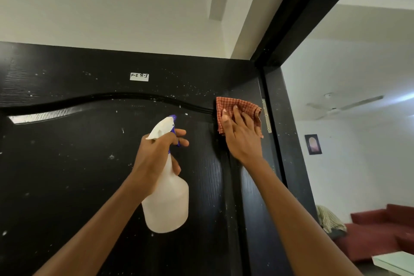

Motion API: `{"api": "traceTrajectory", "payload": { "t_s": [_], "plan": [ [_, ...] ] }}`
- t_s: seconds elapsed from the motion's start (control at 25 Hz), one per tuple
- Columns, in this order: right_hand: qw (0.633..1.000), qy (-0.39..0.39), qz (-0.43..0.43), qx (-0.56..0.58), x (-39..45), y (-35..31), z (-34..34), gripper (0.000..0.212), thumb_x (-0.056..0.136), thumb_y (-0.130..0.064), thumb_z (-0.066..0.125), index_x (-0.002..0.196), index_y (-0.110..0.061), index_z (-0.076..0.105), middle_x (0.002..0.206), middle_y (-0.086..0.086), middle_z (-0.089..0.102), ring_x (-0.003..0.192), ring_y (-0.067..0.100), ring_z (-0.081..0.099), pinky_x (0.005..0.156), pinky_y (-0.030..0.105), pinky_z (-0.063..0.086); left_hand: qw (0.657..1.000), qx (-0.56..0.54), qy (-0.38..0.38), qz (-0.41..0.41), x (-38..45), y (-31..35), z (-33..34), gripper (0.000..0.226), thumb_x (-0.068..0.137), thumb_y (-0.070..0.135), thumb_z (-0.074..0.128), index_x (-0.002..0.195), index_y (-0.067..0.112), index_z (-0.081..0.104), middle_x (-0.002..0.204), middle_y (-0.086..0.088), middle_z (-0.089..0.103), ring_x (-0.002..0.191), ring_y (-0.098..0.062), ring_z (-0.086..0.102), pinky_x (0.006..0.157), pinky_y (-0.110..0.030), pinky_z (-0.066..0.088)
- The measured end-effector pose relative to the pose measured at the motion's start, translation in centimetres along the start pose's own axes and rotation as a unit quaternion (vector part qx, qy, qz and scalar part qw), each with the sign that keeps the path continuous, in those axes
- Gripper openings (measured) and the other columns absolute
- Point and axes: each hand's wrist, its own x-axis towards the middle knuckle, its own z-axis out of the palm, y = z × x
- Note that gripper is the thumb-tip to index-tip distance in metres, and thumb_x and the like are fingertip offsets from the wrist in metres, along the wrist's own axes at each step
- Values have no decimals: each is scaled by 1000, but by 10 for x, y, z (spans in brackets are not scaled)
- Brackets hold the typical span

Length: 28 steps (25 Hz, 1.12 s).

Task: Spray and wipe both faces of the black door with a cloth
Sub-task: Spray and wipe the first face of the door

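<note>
- Black door point(78, 175) fills the left & centre of the view, swung open w/ its hinge edge at right, face dotted w/ white droplets.
- Right hand point(240, 139) flat on the cloth point(240, 107), fingers spread wide, pressing it to the door near the top right corner, just left of the hinge point(266, 116).
- Cloth is red-orange check, bunched under the palm, top edge poking out above the fingertips.
- Left hand point(156, 154) wrapped round the neck of the spray bottle point(168, 204), two fingers reaching across the blue trigger.
- Bottle is white, translucent, held upright in front of the door's middle panel, nozzle aimed up & right.
- Small white label point(139, 76) stuck on the door above the curved moulding, handwritten text.
- Door frame point(289, 141) black, just right of the hinge.
- Beyond the frame: ceiling fan point(342, 106), a picture point(313, 144) on the white wall, red sofa point(380, 231) low right.
</note>
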Motion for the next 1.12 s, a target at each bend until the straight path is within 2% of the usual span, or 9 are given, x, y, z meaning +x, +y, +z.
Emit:
{"api": "traceTrajectory", "payload": {
  "t_s": [0.12,0.2,0.24,0.36,0.44,0.64,0.84,1.04,1.12],
  "plan": [
    [989,121,-41,-73,10,4,-2,57,108,-52,14,152,-29,44,158,0,42,146,26,38,122,48,23,1000,-1,1,-3,16,0,2,23,94,10,51,109,16,69,97,-6,75,44,-25,55,45,-31,52],
    [983,155,-49,-89,15,2,7,55,107,-50,21,148,-23,46,150,8,48,137,32,46,117,48,32,1000,-9,6,-7,29,5,5,22,94,11,53,108,17,68,99,-6,74,43,-23,55,45,-31,51],
    [985,147,-35,-85,14,2,17,56,107,-50,23,153,-21,39,153,11,43,141,34,42,119,48,29,1000,-9,7,-9,35,8,7,21,93,12,53,107,16,69,99,-6,74,43,-23,55,45,-30,51],
    [985,157,-15,-68,8,5,42,69,106,-56,14,163,-18,11,170,8,11,157,29,9,127,46,6,1000,5,10,-10,54,17,12,22,93,14,54,109,14,69,100,-6,74,42,-22,55,47,-29,53],
    [983,166,-28,-75,8,9,44,72,105,-60,10,163,-17,6,171,6,0,158,24,-2,127,44,-1,1000,17,2,-16,65,23,14,23,93,16,54,110,13,68,100,-8,75,43,-22,56,48,-30,54],
    [985,142,-51,-80,15,14,41,81,99,-69,-5,162,-19,-3,170,3,-9,157,22,-9,126,41,-6,997,62,-34,-11,92,47,19,33,99,33,54,101,3,70,93,-14,76,46,-24,57,48,-30,53],
    [984,142,-70,-78,22,16,37,81,98,-70,-7,162,-20,0,169,3,-8,157,22,-7,127,42,-3,1000,18,11,10,106,58,28,53,93,52,60,87,0,64,70,-16,66,46,-25,54,48,-31,50],
    [987,124,-67,-81,25,17,37,82,97,-71,-10,162,-22,-5,169,2,-13,157,22,-12,126,41,-7,999,43,-17,11,113,66,40,43,94,58,54,105,18,63,91,-17,75,49,-24,62,43,-30,52],
    [988,121,-63,-78,26,17,38,80,97,-71,-9,161,-22,-7,169,2,-13,156,22,-12,127,42,-5,997,67,-27,10,114,67,45,53,95,59,51,98,8,65,81,-17,72,44,-19,60,41,-27,50]
  ]
}}
